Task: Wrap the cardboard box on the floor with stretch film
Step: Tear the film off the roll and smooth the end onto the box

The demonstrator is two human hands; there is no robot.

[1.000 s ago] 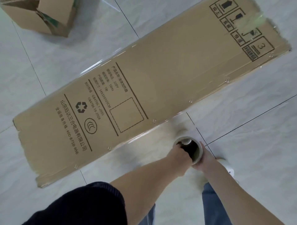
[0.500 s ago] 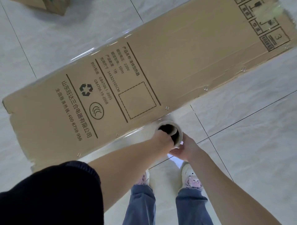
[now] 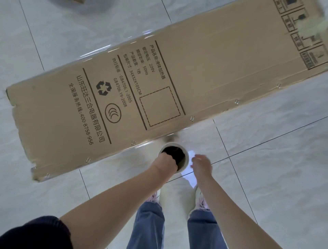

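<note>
A long brown cardboard box (image 3: 204, 74) with black printed text lies diagonally on the tiled floor, with shiny stretch film over parts of it. Just below its near edge stands the stretch film roll (image 3: 185, 154), seen end-on with its dark hollow core. My left hand (image 3: 166, 162) has its fingers hooked into the core and grips the roll's rim. My right hand (image 3: 201, 164) hovers just right of the roll with fingers loosely curled, a small gap apart from it. Film stretches from the roll toward the box edge.
White marble-look floor tiles (image 3: 266, 168) with dark grout lines surround the box. My legs in blue jeans (image 3: 150, 225) and light shoes stand directly under the roll. A corner of another cardboard box (image 3: 74, 1) shows at the top edge.
The roll and both hands have shifted left along the box's near edge. My right hand, which held the roll's side before, has come off it. The view slid right along the box.
</note>
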